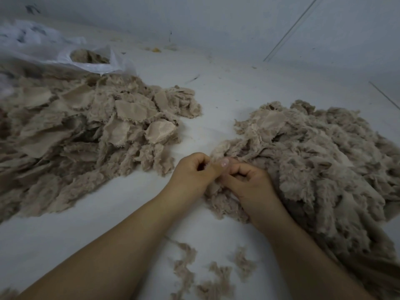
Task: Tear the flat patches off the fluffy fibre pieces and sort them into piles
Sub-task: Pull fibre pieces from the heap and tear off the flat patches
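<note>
Two beige heaps lie on a pale surface. The left pile (86, 131) mixes fluffy fibre with several flat woven patches (132, 110) showing on top. The right pile (320, 161) is mostly fluffy fibre. At its near left edge my left hand (192, 174) and my right hand (249, 182) meet, fingers curled, both pinching one small fluffy fibre piece (217, 155) between thumbs and fingertips. The part of the piece under my fingers is hidden.
A white plastic bag (65, 55) holding more beige fibre lies at the back left. Loose fibre scraps (188, 269) are scattered near my forearms. A grey wall (238, 24) rises behind the surface.
</note>
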Action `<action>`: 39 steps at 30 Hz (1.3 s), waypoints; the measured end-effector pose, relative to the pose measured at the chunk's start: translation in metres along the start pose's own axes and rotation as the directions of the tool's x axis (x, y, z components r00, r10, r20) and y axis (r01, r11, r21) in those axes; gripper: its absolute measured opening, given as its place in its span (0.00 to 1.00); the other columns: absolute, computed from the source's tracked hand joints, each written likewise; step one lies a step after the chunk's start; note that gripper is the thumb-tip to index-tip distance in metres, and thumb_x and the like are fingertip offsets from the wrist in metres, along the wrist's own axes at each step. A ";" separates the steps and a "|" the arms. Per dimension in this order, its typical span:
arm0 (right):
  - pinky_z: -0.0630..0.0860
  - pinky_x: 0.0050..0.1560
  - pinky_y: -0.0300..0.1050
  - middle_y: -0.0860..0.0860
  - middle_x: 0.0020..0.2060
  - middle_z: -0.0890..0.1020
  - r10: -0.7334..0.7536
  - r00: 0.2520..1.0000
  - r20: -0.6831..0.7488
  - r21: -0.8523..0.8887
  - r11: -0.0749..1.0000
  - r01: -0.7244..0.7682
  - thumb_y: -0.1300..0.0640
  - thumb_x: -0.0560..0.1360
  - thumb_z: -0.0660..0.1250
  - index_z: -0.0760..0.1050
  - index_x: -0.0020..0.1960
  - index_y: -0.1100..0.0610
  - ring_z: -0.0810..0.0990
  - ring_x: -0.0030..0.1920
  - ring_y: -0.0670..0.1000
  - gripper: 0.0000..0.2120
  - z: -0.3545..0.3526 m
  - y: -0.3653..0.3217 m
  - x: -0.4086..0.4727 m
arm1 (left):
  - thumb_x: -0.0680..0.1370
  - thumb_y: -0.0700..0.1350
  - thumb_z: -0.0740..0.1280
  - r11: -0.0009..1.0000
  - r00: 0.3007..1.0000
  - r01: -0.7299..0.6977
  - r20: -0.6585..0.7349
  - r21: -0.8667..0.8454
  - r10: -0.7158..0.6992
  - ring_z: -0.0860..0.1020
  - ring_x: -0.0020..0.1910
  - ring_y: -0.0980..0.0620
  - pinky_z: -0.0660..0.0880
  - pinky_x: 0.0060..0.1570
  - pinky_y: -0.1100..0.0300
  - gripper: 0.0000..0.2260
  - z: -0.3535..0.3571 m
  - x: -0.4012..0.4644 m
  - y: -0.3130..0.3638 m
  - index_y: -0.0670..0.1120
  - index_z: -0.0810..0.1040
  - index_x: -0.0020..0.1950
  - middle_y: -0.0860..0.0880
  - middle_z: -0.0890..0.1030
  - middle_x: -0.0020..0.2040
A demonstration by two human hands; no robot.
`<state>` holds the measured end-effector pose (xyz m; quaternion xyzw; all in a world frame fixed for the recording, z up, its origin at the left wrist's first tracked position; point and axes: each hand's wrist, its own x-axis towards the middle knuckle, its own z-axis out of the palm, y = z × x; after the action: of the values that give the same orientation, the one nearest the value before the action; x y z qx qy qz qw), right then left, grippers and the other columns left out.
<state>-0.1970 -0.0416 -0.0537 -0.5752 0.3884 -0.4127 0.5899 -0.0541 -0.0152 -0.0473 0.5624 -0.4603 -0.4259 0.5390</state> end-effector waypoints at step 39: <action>0.84 0.50 0.55 0.53 0.60 0.82 0.124 0.984 -0.132 0.309 0.948 -0.078 0.64 0.80 0.64 0.81 0.49 0.70 0.84 0.56 0.58 0.10 0.001 -0.004 0.002 | 0.76 0.37 0.67 0.936 0.923 0.258 0.346 -0.240 -0.165 0.74 0.19 0.50 0.68 0.16 0.65 0.07 -0.030 -0.003 0.012 0.34 0.77 0.41 0.41 0.78 0.28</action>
<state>-0.1959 -0.0431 -0.0492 -0.4249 0.3927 -0.4784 0.6606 -0.0266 -0.0055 -0.0334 0.4500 -0.4124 -0.6288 0.4817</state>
